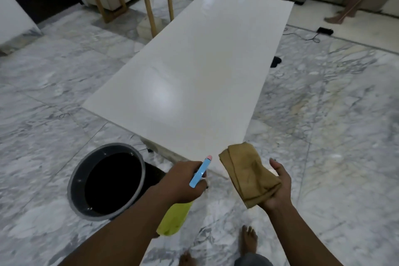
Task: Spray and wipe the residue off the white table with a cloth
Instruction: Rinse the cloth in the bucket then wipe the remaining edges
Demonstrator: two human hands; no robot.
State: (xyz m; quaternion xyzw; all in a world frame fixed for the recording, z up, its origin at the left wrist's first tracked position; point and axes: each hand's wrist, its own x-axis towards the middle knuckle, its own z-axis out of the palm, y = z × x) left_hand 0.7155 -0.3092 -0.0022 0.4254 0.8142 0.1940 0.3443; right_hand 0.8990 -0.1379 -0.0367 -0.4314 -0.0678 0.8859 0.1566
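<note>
- The left hand [183,181] grips a yellow-green plastic spray bottle with a blue trigger head [199,174], nozzle aimed at the near end of the long glossy white desk [194,75].
- The right hand [275,188], palm up with fingers loosely curled, holds a folded mustard-brown cloth [248,170] just beside that desk corner.
- A round dark bucket [108,181] stands on the marble floor [323,114], left of the hands.

white table [194,67]: long glossy rectangle, running from lower centre to upper right of frame | cloth [248,176]: tan, folded, draped over a palm at lower right, by the table's near corner | spray bottle [174,218]: yellow-green body, blue trigger head, pink nozzle tip, gripped at lower centre, nozzle toward the table
</note>
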